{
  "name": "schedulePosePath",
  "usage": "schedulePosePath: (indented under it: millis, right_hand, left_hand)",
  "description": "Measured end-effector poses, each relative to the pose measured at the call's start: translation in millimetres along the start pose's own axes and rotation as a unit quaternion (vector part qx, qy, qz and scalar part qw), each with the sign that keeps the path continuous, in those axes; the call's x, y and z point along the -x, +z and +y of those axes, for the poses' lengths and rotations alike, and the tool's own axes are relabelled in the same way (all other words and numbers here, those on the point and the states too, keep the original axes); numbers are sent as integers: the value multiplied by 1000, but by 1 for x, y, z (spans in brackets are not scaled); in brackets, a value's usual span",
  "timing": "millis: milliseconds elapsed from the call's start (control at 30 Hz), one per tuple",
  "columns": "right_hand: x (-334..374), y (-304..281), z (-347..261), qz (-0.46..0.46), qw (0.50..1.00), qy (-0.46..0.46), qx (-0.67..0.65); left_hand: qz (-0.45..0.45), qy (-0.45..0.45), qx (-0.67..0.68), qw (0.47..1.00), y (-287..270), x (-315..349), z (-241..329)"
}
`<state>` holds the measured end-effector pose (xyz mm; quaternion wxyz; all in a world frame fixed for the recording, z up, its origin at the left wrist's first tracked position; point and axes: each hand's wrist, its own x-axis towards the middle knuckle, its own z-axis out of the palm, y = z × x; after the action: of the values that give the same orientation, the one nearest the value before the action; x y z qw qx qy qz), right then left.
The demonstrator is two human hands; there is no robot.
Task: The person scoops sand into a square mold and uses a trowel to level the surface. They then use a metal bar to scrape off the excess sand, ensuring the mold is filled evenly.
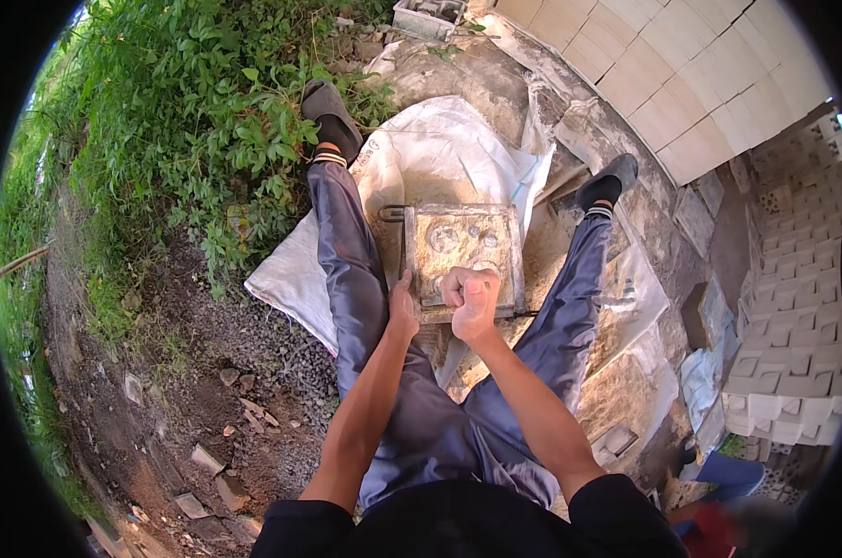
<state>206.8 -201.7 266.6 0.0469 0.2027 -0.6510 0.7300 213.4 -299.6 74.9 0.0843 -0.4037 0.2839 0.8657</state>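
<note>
Between my legs lies a square moulding frame (pixel 517 265), its inside packed with pale yellowish sand (pixel 444 265). Round hollows and small dark spots mark the sand's far half. My left hand (pixel 402 307) holds the frame's left side near the front corner, with part of its fingers hidden. Closed in a fist, my right hand (pixel 474 302) is over the near part of the sand, with no tool showing in it. A dark metal loop handle (pixel 391 213) sticks out at the frame's far left corner.
A white woven sack (pixel 291 279) spreads beneath, dusted with sand. Green plants (pixel 207 121) grow at the far left, above gravel (pixel 286 391) and broken pieces. Stacked pale blocks (pixel 662 84) line the far right, with more stacks (pixel 788 363) beyond. Another person's leg (pixel 732 474) shows lower right.
</note>
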Motion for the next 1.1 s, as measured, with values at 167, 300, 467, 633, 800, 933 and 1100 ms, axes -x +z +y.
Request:
schedulePosePath:
  millis: [167,300,467,633,800,933,1100]
  right_hand:
    - [-18,-11,-38,31,991,87,-101]
    - [-18,-15,-63,28,997,43,-60]
    - [-3,-8,-16,12,999,32,4]
    - [-30,-36,-56,76,987,82,-114]
    - [7,-48,1,45,999,-6,15]
    - [-5,-54,-16,59,996,58,-40]
    - [-14,-81,-54,86,991,59,-81]
  left_hand:
    - [-61,14,-19,998,-25,-20,-12]
    - [85,9,-50,995,-11,-13,-10]
    - [30,17,-45,998,-11,0,-6]
    - [48,23,-49,997,9,22,7]
    - [36,8,-62,997,15,23,4]
    - [43,29,-92,994,-2,17,1]
    - [87,32,-115,989,3,15,-1]
